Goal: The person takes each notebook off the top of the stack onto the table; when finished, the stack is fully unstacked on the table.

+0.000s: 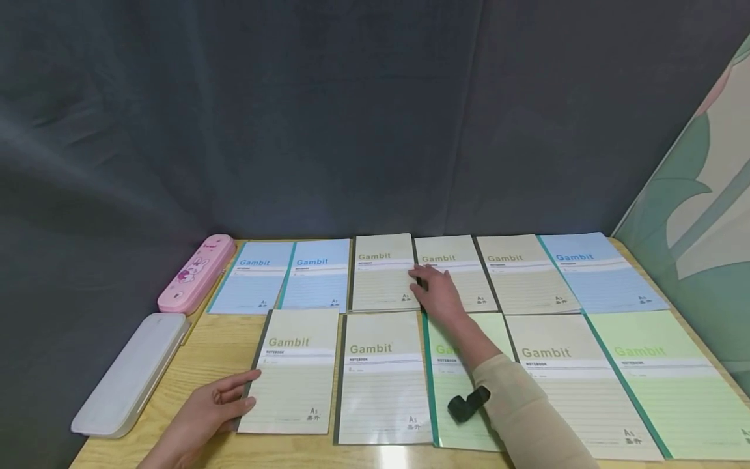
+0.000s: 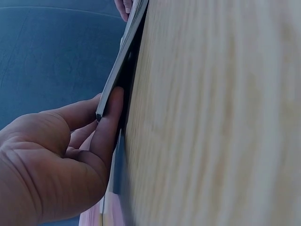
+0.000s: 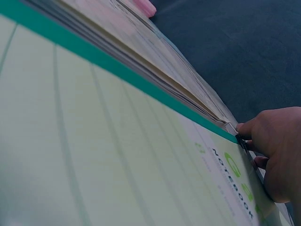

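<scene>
My left hand (image 1: 205,410) is at the left edge of a beige Gambit notebook (image 1: 295,378) in the front row, its thumb and fingers pinching the dark spine. The left wrist view shows that notebook's edge (image 2: 113,87) tilted up off the wood, between the fingers of my left hand (image 2: 66,155). Farther back, my right hand (image 1: 441,296) holds the right edge of another beige notebook (image 1: 382,280), third from the left in the back row. In the right wrist view, the fingertips of my right hand (image 3: 277,150) are at the notebook edges, partly hidden.
Other beige, blue (image 1: 250,280) and green (image 1: 668,384) notebooks lie in two rows on the wooden table (image 1: 205,352). A pink pencil case (image 1: 196,273) and a white case (image 1: 131,374) lie along the left edge. A dark curtain (image 1: 351,117) hangs behind.
</scene>
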`<state>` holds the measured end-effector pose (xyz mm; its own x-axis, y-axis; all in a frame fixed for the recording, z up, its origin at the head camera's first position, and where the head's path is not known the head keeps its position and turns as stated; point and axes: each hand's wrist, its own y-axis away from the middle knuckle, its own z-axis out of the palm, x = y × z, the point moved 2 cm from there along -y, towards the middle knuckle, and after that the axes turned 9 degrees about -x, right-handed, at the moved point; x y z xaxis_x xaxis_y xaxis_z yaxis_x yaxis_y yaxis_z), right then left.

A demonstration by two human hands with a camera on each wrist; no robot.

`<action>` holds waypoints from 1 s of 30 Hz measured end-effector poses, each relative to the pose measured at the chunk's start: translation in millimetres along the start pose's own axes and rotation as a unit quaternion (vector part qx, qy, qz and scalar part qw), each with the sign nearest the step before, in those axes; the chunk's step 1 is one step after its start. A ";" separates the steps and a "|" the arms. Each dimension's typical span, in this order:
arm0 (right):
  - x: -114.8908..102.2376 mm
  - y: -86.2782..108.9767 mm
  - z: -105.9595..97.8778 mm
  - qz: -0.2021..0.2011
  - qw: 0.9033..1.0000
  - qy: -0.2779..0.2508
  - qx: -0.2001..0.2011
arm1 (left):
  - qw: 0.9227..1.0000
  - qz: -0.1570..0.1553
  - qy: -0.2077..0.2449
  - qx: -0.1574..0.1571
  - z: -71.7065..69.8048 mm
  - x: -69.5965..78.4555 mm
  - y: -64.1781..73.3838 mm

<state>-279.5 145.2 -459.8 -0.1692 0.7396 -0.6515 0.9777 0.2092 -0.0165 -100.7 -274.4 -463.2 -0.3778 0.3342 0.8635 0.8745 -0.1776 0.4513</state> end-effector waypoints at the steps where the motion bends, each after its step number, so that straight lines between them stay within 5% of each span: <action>1: 0.3 0.0 -0.2 -0.002 1.000 0.000 0.000 | 1.000 -0.003 0.003 -0.004 0.1 -0.5 0.2; 8: 2.9 -1.2 -1.0 -0.007 1.000 0.001 0.001 | 1.000 -0.008 -0.012 -0.026 4.2 0.1 2.9; 14: 4.2 -1.4 -1.2 -0.007 1.000 0.001 0.000 | 1.000 -0.008 -0.030 0.000 9.3 3.4 2.8; 21: 3.3 -1.4 0.4 -0.006 1.000 0.002 0.000 | 0.998 0.019 -0.064 -0.015 9.0 15.2 8.7; 26: 2.4 -1.8 1.2 -0.004 1.000 0.002 -0.001 | 0.984 0.019 -0.177 0.027 8.7 27.9 11.2; 30: 2.4 -2.4 1.8 -0.005 1.000 0.000 -0.001 | 0.959 0.037 -0.277 0.054 9.5 35.6 12.8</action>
<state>-282.0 145.3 -462.7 -0.1786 0.7371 -0.6518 0.9759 0.2173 -0.0216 -100.1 -256.0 -428.8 -0.1199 0.7700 0.6267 0.9302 -0.1336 0.3420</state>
